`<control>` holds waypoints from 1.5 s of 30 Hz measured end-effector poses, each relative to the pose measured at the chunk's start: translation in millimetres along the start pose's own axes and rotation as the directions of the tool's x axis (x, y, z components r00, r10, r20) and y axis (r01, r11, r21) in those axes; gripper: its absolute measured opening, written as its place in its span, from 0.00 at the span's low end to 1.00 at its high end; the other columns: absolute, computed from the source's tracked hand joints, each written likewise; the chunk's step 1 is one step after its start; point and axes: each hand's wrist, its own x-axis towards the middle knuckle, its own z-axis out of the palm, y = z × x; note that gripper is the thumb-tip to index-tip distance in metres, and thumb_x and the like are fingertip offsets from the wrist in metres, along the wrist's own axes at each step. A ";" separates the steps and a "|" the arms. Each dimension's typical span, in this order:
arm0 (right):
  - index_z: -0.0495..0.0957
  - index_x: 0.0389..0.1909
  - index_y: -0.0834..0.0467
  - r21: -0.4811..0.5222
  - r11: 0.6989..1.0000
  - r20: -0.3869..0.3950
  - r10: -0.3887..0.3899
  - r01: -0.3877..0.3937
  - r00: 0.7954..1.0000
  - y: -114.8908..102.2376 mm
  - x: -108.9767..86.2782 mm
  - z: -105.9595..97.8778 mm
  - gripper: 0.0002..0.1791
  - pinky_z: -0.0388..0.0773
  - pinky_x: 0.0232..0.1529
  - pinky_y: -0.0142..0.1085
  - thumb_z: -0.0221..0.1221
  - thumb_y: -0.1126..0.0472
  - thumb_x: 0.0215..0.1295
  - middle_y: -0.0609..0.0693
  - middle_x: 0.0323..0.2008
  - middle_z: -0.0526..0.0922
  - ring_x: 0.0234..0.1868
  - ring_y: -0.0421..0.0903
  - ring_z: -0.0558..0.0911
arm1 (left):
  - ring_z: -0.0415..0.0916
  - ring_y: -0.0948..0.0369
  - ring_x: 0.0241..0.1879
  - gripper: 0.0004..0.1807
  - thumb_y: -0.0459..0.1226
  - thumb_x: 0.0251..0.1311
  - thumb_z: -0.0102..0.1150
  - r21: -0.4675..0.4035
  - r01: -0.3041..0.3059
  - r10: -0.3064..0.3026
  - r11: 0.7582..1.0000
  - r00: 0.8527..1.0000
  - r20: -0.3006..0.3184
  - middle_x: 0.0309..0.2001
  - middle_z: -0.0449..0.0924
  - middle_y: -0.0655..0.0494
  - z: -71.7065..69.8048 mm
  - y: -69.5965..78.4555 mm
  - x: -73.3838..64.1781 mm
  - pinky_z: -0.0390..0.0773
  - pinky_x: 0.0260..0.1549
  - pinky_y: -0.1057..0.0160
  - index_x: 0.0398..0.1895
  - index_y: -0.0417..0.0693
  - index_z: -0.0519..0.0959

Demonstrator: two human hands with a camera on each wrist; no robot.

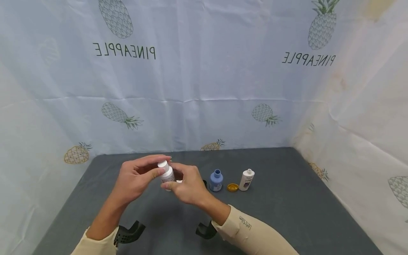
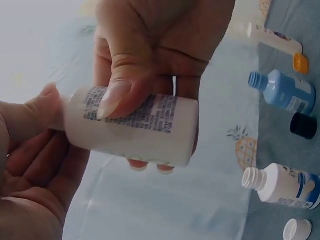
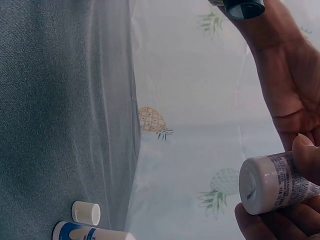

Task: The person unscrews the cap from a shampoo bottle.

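A white bottle (image 1: 168, 174) with small printed text is held tilted above the table, its white cap (image 1: 163, 164) towards my left hand. My right hand (image 1: 188, 185) grips the bottle's body, thumb across the label in the left wrist view. My left hand (image 1: 134, 179) pinches the cap between thumb and fingers; in the left wrist view its fingers mostly hide the cap. The right wrist view shows the bottle's base (image 3: 254, 186) and the right thumb (image 3: 306, 159) on its side. Whether the cap is loose cannot be seen.
On the grey table (image 1: 287, 212) stand an uncapped blue bottle (image 1: 216, 181), an uncapped white bottle (image 1: 246, 180) and an uncapped white-and-blue bottle (image 2: 287, 186). Beside them lie a yellow cap (image 1: 232, 187), a black cap (image 2: 303, 125) and a white cap (image 2: 297, 230). Pineapple-print cloth (image 1: 204, 78) hangs behind.
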 end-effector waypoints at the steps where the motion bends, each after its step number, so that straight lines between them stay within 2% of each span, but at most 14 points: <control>1: 0.79 0.66 0.58 0.002 1.000 -0.001 0.001 -0.001 1.000 0.3 -0.3 -0.2 0.27 0.85 0.49 0.27 0.71 0.63 0.66 0.54 0.53 0.89 0.50 0.45 0.90 | 0.88 0.69 0.49 0.18 0.21 0.61 0.66 0.012 0.009 -0.009 1.000 1.000 -0.016 0.53 0.88 0.70 0.7 0.1 0.0 0.87 0.44 0.70 0.55 0.32 0.84; 6: 0.81 0.64 0.57 0.018 1.000 -0.006 -0.002 0.003 1.000 1.4 -1.3 -1.5 0.25 0.84 0.50 0.27 0.70 0.64 0.66 0.53 0.52 0.89 0.50 0.44 0.90 | 0.89 0.68 0.42 0.17 0.22 0.56 0.72 0.032 0.024 -0.020 0.999 0.994 -0.108 0.48 0.89 0.69 7.9 -3.0 0.1 0.87 0.40 0.70 0.50 0.33 0.85; 10: 0.82 0.61 0.56 0.027 1.000 -0.014 0.004 -0.003 1.000 2.5 -2.2 -2.8 0.22 0.84 0.50 0.26 0.70 0.64 0.66 0.52 0.51 0.90 0.49 0.43 0.90 | 0.88 0.69 0.43 0.18 0.22 0.55 0.73 0.023 0.032 -0.028 0.999 0.988 -0.150 0.48 0.88 0.71 14.4 -4.6 0.0 0.87 0.41 0.71 0.50 0.34 0.85; 12: 0.83 0.60 0.55 0.034 0.999 -0.019 0.008 -0.007 1.000 2.8 -2.0 -2.6 0.21 0.84 0.50 0.26 0.70 0.65 0.66 0.52 0.51 0.90 0.49 0.43 0.90 | 0.88 0.70 0.47 0.20 0.21 0.55 0.73 0.006 0.024 -0.023 1.000 0.990 -0.140 0.50 0.88 0.70 15.0 -4.6 -0.6 0.87 0.45 0.70 0.52 0.33 0.84; 17: 0.82 0.60 0.57 0.041 0.999 -0.005 0.001 -0.001 1.000 1.7 0.9 0.1 0.22 0.85 0.48 0.28 0.70 0.65 0.65 0.54 0.51 0.89 0.49 0.45 0.90 | 0.85 0.66 0.58 0.25 0.17 0.60 0.64 -0.094 -0.027 0.023 0.995 0.999 -0.039 0.60 0.86 0.60 6.4 -3.5 -4.3 0.84 0.53 0.70 0.62 0.25 0.78; 19: 0.82 0.60 0.58 0.029 1.000 0.000 -0.001 0.001 1.000 1.1 1.7 0.7 0.22 0.85 0.48 0.28 0.70 0.64 0.65 0.54 0.50 0.89 0.49 0.45 0.90 | 0.85 0.64 0.59 0.24 0.16 0.62 0.61 -0.098 -0.038 0.037 0.994 0.999 -0.012 0.61 0.86 0.57 2.7 -3.5 -4.6 0.85 0.53 0.69 0.63 0.25 0.77; 23: 0.81 0.62 0.58 0.011 1.000 -0.006 0.007 -0.007 1.000 0.9 1.1 -0.1 0.24 0.84 0.48 0.27 0.71 0.64 0.65 0.54 0.52 0.89 0.50 0.45 0.90 | 0.88 0.66 0.51 0.20 0.18 0.61 0.64 -0.022 -0.032 0.031 0.999 0.999 -0.028 0.55 0.89 0.60 1.8 -3.7 -2.2 0.86 0.47 0.70 0.58 0.30 0.82; 28: 0.80 0.64 0.57 0.010 1.000 -0.004 0.010 -0.010 1.000 1.7 0.2 -1.0 0.26 0.84 0.49 0.26 0.71 0.64 0.65 0.54 0.53 0.89 0.51 0.44 0.89 | 0.88 0.68 0.44 0.16 0.18 0.56 0.69 0.021 -0.008 0.010 1.000 0.996 -0.093 0.50 0.88 0.64 6.3 -3.2 -1.1 0.86 0.42 0.71 0.49 0.32 0.84; 31: 0.81 0.63 0.57 0.006 1.000 -0.009 0.012 -0.012 1.000 2.1 -0.1 -1.0 0.25 0.84 0.49 0.26 0.72 0.63 0.64 0.54 0.53 0.89 0.50 0.43 0.89 | 0.87 0.70 0.46 0.16 0.19 0.55 0.70 0.028 0.006 -0.002 1.000 0.993 -0.121 0.50 0.86 0.65 9.3 -3.1 -1.4 0.86 0.44 0.72 0.47 0.33 0.84; 35: 0.82 0.61 0.56 0.003 1.000 -0.016 0.012 -0.012 1.000 2.4 0.2 -1.0 0.24 0.84 0.49 0.27 0.72 0.63 0.64 0.53 0.53 0.89 0.50 0.43 0.89 | 0.86 0.70 0.48 0.18 0.17 0.54 0.70 0.008 -0.019 0.020 1.000 0.989 -0.144 0.50 0.86 0.58 12.2 -4.4 -1.1 0.85 0.49 0.72 0.48 0.35 0.85; 40: 0.82 0.61 0.56 -0.002 1.000 -0.018 0.018 -0.018 1.000 3.0 2.0 -0.5 0.24 0.85 0.48 0.27 0.72 0.63 0.64 0.53 0.52 0.89 0.50 0.43 0.90 | 0.86 0.67 0.54 0.19 0.16 0.60 0.63 -0.092 -0.036 0.029 0.995 0.997 -0.072 0.57 0.87 0.59 7.4 -6.5 -3.4 0.85 0.51 0.71 0.55 0.28 0.81; 43: 0.81 0.62 0.57 -0.007 1.000 -0.015 0.026 -0.026 1.000 3.2 2.6 -0.3 0.25 0.84 0.48 0.27 0.72 0.63 0.64 0.54 0.52 0.89 0.50 0.43 0.90 | 0.86 0.66 0.56 0.19 0.18 0.64 0.60 -0.101 -0.013 0.012 0.995 1.000 -0.018 0.59 0.87 0.61 3.5 -7.1 -4.8 0.85 0.50 0.71 0.59 0.24 0.79; 45: 0.81 0.63 0.57 -0.009 1.000 -0.014 0.029 -0.029 0.999 3.1 2.5 -0.6 0.26 0.85 0.49 0.27 0.72 0.63 0.64 0.54 0.53 0.89 0.50 0.44 0.90 | 0.86 0.67 0.54 0.19 0.19 0.64 0.62 -0.077 -0.005 0.003 0.997 1.000 -0.023 0.57 0.88 0.62 3.5 -6.4 -4.1 0.86 0.49 0.70 0.58 0.26 0.80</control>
